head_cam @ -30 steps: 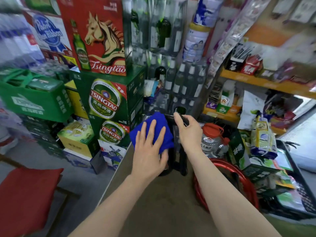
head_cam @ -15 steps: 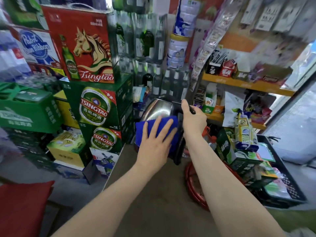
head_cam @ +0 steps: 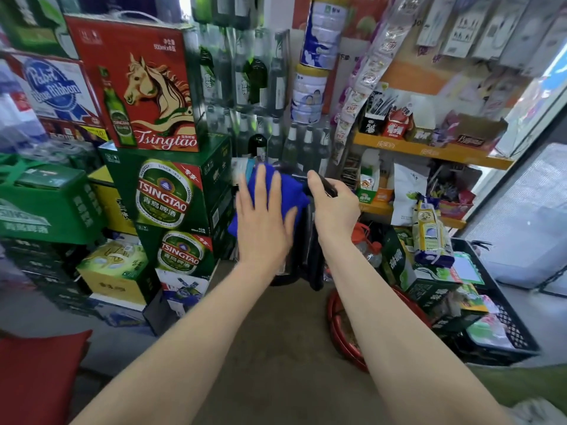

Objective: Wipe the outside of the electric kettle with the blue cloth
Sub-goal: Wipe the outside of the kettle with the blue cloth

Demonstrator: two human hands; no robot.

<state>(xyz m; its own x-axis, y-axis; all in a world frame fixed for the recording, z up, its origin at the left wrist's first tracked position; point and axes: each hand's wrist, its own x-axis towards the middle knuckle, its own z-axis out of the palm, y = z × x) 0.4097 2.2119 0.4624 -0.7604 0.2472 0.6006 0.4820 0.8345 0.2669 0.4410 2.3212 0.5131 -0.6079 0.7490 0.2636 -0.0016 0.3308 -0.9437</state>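
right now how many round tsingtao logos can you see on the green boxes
2, both left of the cloth: a large logo on the upper green box, a smaller logo on the box below it. More may be hidden behind the stacks.

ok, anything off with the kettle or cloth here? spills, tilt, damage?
Nothing stands out. The left hand presses the blue cloth flat against the kettle, the right hand holds its handle. Kettle sits on the table; no spill visible. Its body is mostly hidden, so dents can't be ruled out.
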